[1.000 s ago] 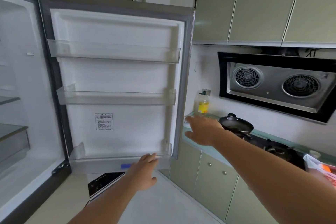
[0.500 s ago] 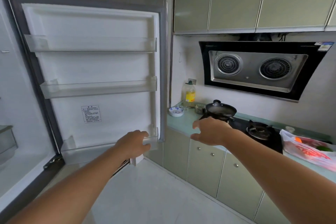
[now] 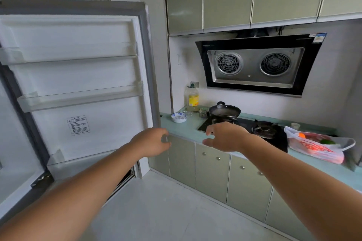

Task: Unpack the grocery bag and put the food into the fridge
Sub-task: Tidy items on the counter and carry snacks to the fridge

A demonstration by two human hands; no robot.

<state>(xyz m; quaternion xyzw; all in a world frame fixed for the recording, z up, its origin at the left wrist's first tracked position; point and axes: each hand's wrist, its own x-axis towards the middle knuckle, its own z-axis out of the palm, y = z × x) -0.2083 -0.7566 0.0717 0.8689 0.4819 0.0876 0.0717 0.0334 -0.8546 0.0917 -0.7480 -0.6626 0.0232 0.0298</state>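
Groceries sit in a thin white plastic bag with red print (image 3: pixel 315 147), lying slumped on the pale green countertop (image 3: pixel 182 129) at the far right, well apart from both hands; something orange and something green show at its open mouth. The white fridge door with its grey rim (image 3: pixel 82 84) stands swung wide on the left, its three clear door shelves bare. The left hand (image 3: pixel 151 143) is at the door's outer edge near the bottom, fingers curled loosely, and whether it actually grips the edge cannot be told. The right hand (image 3: pixel 225 137) hovers in front of the counter, fingers spread and holding nothing, between the door and the bag. Behind it are a black lidded pan (image 3: pixel 224 111) on the black gas hob (image 3: pixel 264 129), a yellow-labelled oil bottle (image 3: pixel 193 99) and a small blue-and-white dish (image 3: pixel 178 117).
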